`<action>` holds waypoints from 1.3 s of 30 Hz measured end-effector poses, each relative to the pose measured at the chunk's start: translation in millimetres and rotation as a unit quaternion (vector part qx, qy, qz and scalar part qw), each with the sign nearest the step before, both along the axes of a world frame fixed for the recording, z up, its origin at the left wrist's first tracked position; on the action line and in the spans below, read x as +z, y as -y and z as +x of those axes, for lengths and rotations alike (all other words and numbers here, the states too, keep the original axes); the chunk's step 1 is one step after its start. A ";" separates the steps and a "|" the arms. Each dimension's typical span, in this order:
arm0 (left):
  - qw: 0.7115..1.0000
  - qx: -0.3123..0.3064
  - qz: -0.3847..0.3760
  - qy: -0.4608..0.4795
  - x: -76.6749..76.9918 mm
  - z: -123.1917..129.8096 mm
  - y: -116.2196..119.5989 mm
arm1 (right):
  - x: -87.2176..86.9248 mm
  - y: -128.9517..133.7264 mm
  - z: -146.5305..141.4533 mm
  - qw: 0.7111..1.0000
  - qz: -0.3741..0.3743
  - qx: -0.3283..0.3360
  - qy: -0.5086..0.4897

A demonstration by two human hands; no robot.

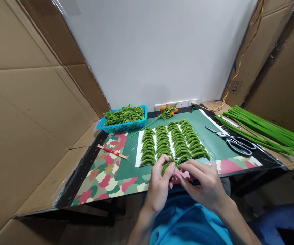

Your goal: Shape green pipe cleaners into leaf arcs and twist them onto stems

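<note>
Near the table's front edge, my left hand [162, 180] pinches a green fuzzy piece [166, 167] between thumb and fingers. My right hand [200, 178] is beside it on the right, its fingertips closed on the end of the same piece. Just beyond my hands, curved green fuzzy pieces [162, 139] are laid in several columns on a white sheet [138, 149]. The sheet rests on a green mat [128, 163]. My fingers hide part of the held piece.
A blue basket [122, 127] of green pieces stands at the back left. Orange flowers [169, 110] lie by the wall. Scissors [235, 143] and long green stems [269, 131] are on the right, a red-wrapped stick [112, 151] on the left. Cardboard panels flank the table.
</note>
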State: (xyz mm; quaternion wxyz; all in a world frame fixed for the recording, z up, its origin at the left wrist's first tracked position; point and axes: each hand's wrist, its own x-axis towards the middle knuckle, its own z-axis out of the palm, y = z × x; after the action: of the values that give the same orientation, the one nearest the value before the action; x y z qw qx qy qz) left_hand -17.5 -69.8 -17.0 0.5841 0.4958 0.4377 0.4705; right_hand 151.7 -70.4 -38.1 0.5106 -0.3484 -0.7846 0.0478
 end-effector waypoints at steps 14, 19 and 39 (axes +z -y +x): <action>0.998 -0.055 0.006 0.005 1.5 -14.7 -6.9 | 7.3 -18.0 21.3 0.984 0.112 0.004 0.139; 0.996 -0.089 0.004 0.018 4.5 -18.0 -6.2 | 13.0 -24.9 24.0 0.963 0.207 -0.005 0.172; 0.947 -0.209 -0.165 0.177 9.2 -25.5 4.4 | 19.4 -14.3 4.5 0.972 0.151 0.157 0.086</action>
State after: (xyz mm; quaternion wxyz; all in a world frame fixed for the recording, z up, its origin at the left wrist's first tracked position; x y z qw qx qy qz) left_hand -43.0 -74.2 -7.8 0.8113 0.3817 0.2855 0.3385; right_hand 156.2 -56.1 -18.8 0.4739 -0.1424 -0.8687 -0.0212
